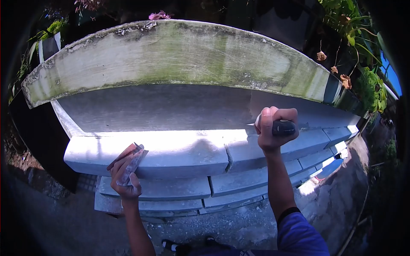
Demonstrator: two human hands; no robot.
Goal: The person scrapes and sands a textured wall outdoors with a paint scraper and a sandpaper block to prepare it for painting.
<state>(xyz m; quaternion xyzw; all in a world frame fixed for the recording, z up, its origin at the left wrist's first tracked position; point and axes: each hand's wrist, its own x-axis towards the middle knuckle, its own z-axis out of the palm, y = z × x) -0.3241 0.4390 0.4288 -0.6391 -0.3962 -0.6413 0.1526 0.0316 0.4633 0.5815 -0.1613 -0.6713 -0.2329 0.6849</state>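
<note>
My right hand [275, 128] is wrapped round a black-handled tool [283, 128], its handle end facing me. A thin pale edge shows just left of the fist, close to the dark vertical face [171, 109] above the upper ledge. Lower left, my left hand [124, 177] is closed round a brown flat piece [128, 152] and a pale, dusty, long object [131, 166]; I cannot tell what kind they are. That hand overlaps the front edge of the white upper ledge [183, 149].
A curved, moss-stained wall cap [171, 55] arches above. Below the ledge come stepped grey blocks [171, 187] with dark joints. Plants [371, 89] and dry leaves hang at right. A blue item [329, 170] lies near the blocks' right end. My feet [170, 244] stand on rough ground.
</note>
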